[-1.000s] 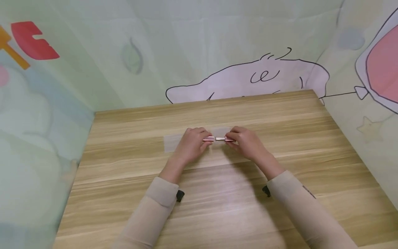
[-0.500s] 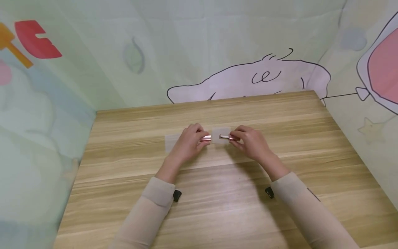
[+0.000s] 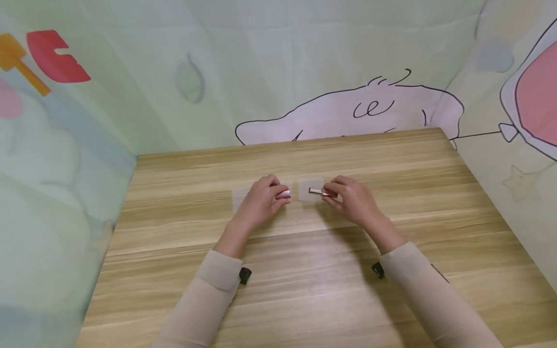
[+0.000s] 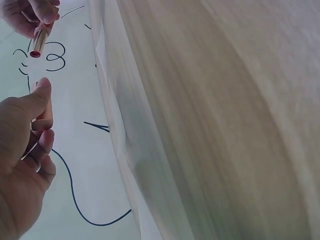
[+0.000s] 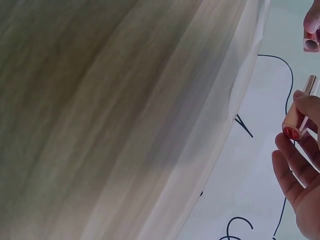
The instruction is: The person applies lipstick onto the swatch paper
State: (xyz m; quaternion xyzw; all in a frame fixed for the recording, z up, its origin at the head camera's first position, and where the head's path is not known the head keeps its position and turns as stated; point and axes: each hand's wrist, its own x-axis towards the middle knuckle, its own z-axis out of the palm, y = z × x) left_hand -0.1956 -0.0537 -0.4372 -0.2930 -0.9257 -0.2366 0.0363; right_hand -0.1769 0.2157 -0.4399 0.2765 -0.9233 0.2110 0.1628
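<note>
In the head view my left hand [image 3: 260,202] pinches a shiny pink lipstick cap [image 3: 284,194] between thumb and fingers. The cap's hollow end faces right and shows in the right wrist view [image 5: 311,45]. My right hand [image 3: 354,200] grips the lipstick [image 3: 316,191] by its rose-gold base, with the narrower metal tube pointing left toward the cap. A short gap separates the two parts, both held above the table. The right wrist view shows a red label on the bottom of the lipstick base [image 5: 295,120]. Inside the tube's end [image 4: 36,50], something dark reddish shows in the left wrist view.
Pale translucent sheets lie on the wood-grain table [image 3: 300,290] beneath the hands, one sheet [image 3: 304,189] in the middle and another [image 3: 240,197] at the left. A printed cloth backdrop [image 3: 243,72] rises behind the table's far edge and at both sides.
The cap and the lipstick have come apart further: one second ago they were nearly touching end to end. My left hand has moved left, my right hand slightly right.
</note>
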